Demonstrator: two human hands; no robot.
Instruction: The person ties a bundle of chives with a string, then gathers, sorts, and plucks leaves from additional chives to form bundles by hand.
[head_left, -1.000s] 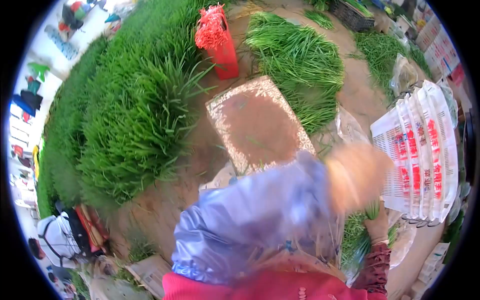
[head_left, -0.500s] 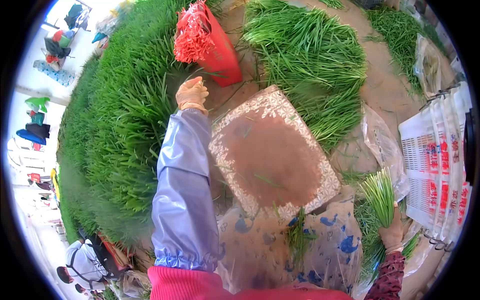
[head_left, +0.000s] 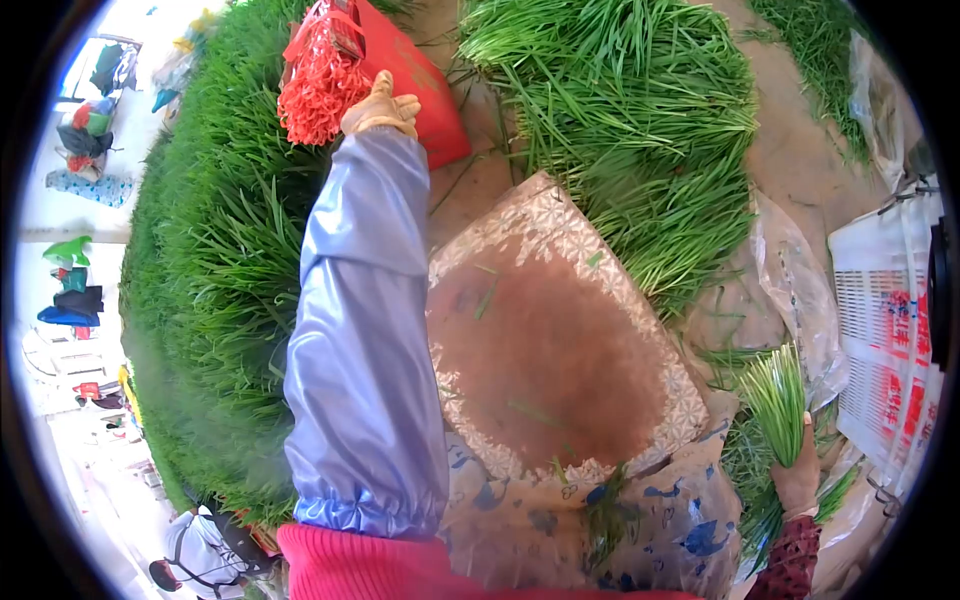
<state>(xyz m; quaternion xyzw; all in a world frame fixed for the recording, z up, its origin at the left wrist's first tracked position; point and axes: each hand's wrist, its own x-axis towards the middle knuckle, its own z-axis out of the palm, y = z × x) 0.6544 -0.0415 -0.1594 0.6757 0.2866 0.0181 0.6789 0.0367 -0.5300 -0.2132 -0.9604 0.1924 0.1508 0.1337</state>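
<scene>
The green heap fills most of the left side, tall and leafy. At the top, right of centre, lies the flat pile of cut stalks. Just below the pile sits the patterned board, its middle covered with brown dirt. The plastic sheet, marked in blue, spreads below the board. At the far right stands the white crate, with slatted walls and red lettering; what it holds, if anything, is hidden from this angle. The red box stands at the top, between heap and pile, a thick cluster of red strips jutting from its mouth.

The bunch is at the lower right, near the crate and above loose greens. The fingers of the right hand are clamped around its lower part. The gloved left hand is at the strips, overlapping them in view, one finger raised; whether any strip is pinched, I cannot tell.

The step in hand seems to be picking out a strip. The next move calls for a light pinch and a clean pull from the cluster, the bunch kept tightly gathered.
</scene>
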